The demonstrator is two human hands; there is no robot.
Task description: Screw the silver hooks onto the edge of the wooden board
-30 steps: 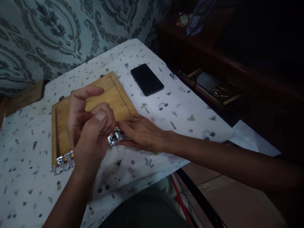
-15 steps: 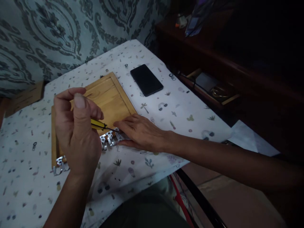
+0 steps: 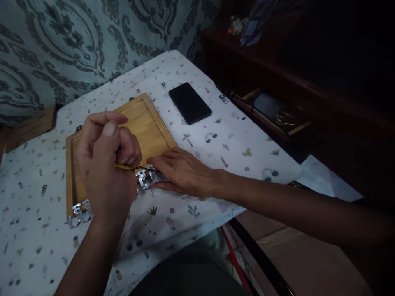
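A wooden board (image 3: 148, 123) with a raised frame lies on the patterned tablecloth (image 3: 234, 152). Metal hooks (image 3: 144, 181) sit along its near edge, with more hooks (image 3: 78, 211) at the near left corner. My left hand (image 3: 105, 164) is closed round a small yellow-handled screwdriver (image 3: 129, 166), whose tip points right toward the hooks at the board's near right corner. My right hand (image 3: 182, 170) lies flat with fingers stretched out, pressing down on the board's near right corner and a hook there.
A black phone (image 3: 189, 102) lies face down on the cloth beyond the board. Small dark metal bits (image 3: 224, 98) are scattered on the cloth. Dark wooden furniture with an open drawer (image 3: 271, 115) stands right of the table. A patterned wall is behind.
My left hand drew back left, showing the yellow screwdriver handle, then closed in toward the hooks again. My right hand stayed pressed on the board's corner.
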